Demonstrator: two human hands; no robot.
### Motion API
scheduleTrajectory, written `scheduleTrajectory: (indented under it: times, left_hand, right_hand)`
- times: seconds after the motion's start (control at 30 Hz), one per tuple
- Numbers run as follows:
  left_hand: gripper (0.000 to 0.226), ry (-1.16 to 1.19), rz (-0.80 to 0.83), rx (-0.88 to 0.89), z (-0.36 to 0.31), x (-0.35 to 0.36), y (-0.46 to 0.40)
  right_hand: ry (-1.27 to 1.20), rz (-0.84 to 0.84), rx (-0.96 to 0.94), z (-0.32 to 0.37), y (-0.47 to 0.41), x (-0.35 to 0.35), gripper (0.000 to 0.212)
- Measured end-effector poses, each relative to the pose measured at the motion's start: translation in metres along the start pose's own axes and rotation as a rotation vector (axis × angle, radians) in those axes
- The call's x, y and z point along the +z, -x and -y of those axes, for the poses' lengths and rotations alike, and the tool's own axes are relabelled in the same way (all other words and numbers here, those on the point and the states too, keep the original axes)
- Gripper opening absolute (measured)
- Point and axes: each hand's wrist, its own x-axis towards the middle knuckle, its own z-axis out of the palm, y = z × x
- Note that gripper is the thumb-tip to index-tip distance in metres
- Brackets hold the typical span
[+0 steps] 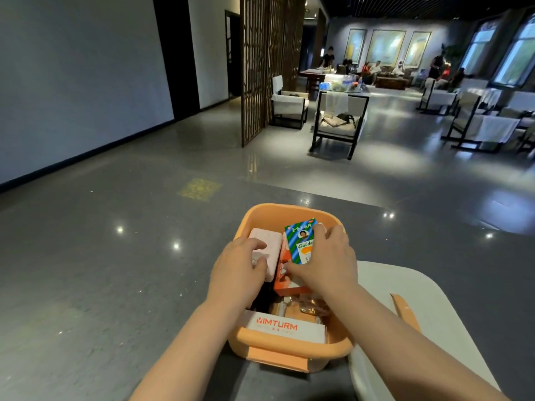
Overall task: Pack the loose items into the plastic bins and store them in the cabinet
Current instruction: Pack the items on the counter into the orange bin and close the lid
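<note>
- Packing looks mostly done: orange bin [289, 347] on the grey tabletop [115, 270], near its front edge, already full.
- Left hand [236, 273] grip curled on a pink case [267, 250]; right hand [324, 261] grip pinching a box [301, 244] reading "Gold...".
- White box [285, 328] says "IMTURM".
- Lid [434, 322] still off, cabinet not in view.

Dark grey speckled countertop [121, 270], pretty glossy with ceiling lights bouncing off it.

Sitting right on it: an orange plastic bin [292, 347] near the front edge, and just to its right a white lid [434, 319] with an orange latch, touching the bin.
</note>
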Motion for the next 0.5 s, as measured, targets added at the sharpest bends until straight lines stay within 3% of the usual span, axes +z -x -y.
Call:
scheduleTrajectory:
  times: [0.1,0.27,0.33,0.4,0.5]
  left_hand:
    - [0.029,0.037,-0.032,-0.005,0.001,0.0,0.001]
    - [0.028,0.042,-0.021,-0.011,0.0,-0.001,0.001]
    - [0.027,0.065,-0.004,-0.009,-0.002,-0.003,0.003]
    - [0.026,0.109,-0.003,0.014,-0.004,-0.005,0.008]
    - [0.023,0.092,-0.027,0.123,-0.007,-0.004,0.022]
  right_hand:
    - [0.02,0.045,-0.003,0.007,0.002,0.014,0.1]
    - [-0.066,0.081,-0.048,0.004,0.008,0.01,0.084]
    - [-0.182,-0.012,-0.109,-0.008,0.017,-0.005,0.074]
    - [-0.303,-0.214,-0.16,-0.033,0.027,-0.022,0.056]
    - [-0.38,-0.416,0.052,-0.099,0.045,-0.032,0.033]
